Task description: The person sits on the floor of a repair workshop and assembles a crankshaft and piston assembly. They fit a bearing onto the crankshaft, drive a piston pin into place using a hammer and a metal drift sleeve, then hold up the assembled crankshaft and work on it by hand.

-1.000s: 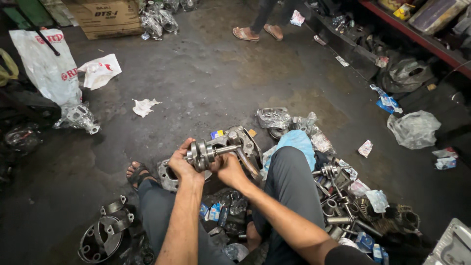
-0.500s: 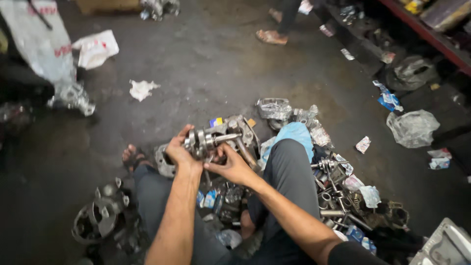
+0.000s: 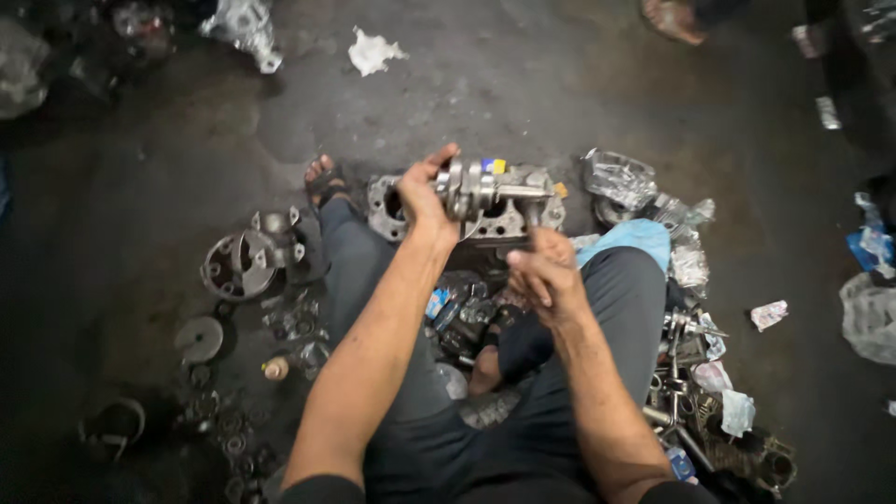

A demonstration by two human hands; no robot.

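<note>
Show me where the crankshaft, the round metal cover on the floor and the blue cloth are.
crankshaft (image 3: 471, 187), head view, on its middle webs.
round metal cover (image 3: 241, 264), head view, on its centre.
blue cloth (image 3: 635, 238), head view, on its middle fold.

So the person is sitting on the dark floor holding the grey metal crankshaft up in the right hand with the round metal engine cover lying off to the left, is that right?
Not quite: the head view shows the left hand gripping the grey metal crankshaft. The right hand sits lower, at its shaft end. The round metal engine cover does lie left.
</note>
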